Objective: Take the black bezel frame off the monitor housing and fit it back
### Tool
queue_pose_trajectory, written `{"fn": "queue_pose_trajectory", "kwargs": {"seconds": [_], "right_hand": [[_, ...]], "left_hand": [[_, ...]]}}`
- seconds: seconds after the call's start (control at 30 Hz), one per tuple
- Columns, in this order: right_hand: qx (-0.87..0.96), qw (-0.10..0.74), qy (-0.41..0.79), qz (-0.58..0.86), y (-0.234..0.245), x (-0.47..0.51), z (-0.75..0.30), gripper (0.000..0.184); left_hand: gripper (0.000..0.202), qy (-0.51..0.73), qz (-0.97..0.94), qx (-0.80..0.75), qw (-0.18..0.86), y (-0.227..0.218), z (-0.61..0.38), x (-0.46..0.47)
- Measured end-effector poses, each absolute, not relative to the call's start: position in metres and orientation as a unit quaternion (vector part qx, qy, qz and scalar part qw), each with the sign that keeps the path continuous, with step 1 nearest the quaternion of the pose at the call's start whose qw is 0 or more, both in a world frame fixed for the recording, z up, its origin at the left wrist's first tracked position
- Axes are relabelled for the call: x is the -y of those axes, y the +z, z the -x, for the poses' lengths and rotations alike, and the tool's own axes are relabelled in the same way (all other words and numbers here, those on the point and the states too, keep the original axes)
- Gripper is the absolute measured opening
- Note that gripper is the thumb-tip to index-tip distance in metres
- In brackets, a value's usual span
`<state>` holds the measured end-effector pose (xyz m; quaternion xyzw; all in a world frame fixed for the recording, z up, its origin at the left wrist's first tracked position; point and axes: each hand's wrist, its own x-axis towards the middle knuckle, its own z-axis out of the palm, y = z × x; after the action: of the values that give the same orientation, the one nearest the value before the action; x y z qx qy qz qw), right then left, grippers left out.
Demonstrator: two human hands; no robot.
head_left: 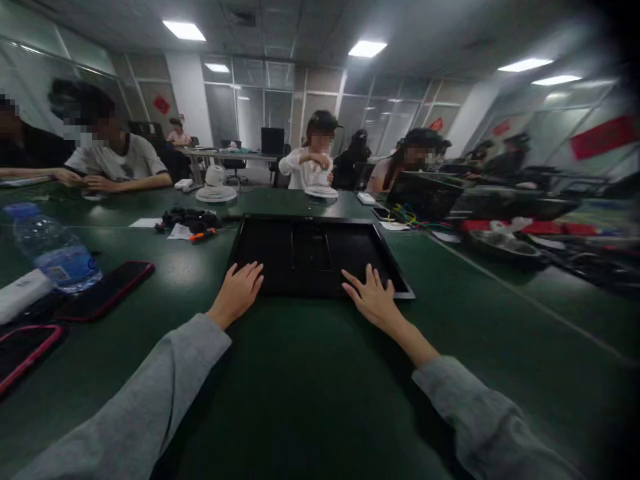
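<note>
A black rectangular panel with a raised rim (310, 283) lies flat on the dark green table in front of me. Inside it shows a smaller squarish outline near the middle; its details are too dark to make out. My left hand (239, 291) rests at the panel's near left corner, palm down, fingers stretched out. At the near right side my right hand (373, 299) lies over the edge with its fingers spread. Neither hand is wrapped round anything. Both forearms are in grey sleeves.
To the left stand a water bottle (63, 257), a dark phone (107, 290) and a pink-edged phone (25, 350). Beyond the panel lie black cables (187, 220) and an orange-handled tool (203, 235). Across the table a person (313, 160) handles a white fan (321, 192). A laptop (425, 193) stands right.
</note>
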<state>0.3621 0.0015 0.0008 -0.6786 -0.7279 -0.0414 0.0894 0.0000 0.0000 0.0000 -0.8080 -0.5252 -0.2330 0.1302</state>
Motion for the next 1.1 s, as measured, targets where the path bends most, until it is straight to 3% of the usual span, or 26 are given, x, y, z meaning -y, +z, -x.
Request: {"fn": "queue_pose_trajectory", "kwargs": {"seconds": [0.9,1.1], "right_hand": [[0.732,0.105,-0.036,0.672,-0.002,-0.003,-0.366,0.060],[0.726,0.185,-0.069,0.658,-0.005,-0.009,-0.374,0.059]], "left_hand": [[0.044,-0.267,0.809,0.513,0.108,0.002,0.002,-0.001],[0.038,-0.335,0.747,0.560,0.123,0.008,0.001,0.003]]}}
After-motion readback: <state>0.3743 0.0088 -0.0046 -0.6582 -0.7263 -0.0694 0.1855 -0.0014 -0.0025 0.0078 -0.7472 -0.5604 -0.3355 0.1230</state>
